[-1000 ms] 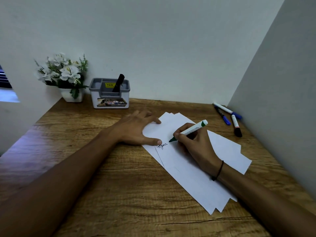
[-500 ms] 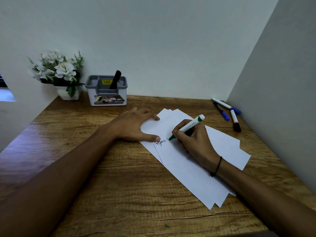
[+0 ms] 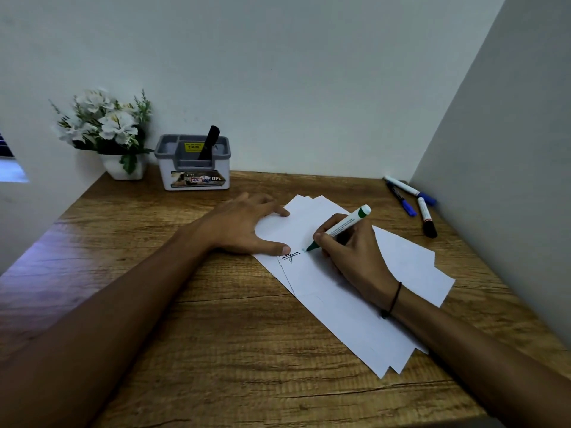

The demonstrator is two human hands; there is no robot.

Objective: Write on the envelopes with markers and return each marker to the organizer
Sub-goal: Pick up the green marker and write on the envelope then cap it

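A fanned stack of white envelopes [image 3: 355,298] lies on the wooden desk [image 3: 216,335]. My right hand [image 3: 355,254] grips a green marker [image 3: 343,227], its tip touching the top envelope just right of a short line of dark writing [image 3: 289,256]. My left hand [image 3: 247,227] lies flat with spread fingers, pinning the stack's far left corner. A grey and white organizer [image 3: 194,163] stands at the back with one black marker [image 3: 209,142] upright in it.
Three loose markers lie at the back right by the side wall: two blue-capped [image 3: 411,189] [image 3: 401,200] and one black-capped [image 3: 427,220]. A white pot of white flowers [image 3: 106,131] stands left of the organizer. Walls close the desk at back and right.
The marker tip has shifted slightly right of the written word. The left hand stays pressed on the envelopes. The camera view has shifted a little.
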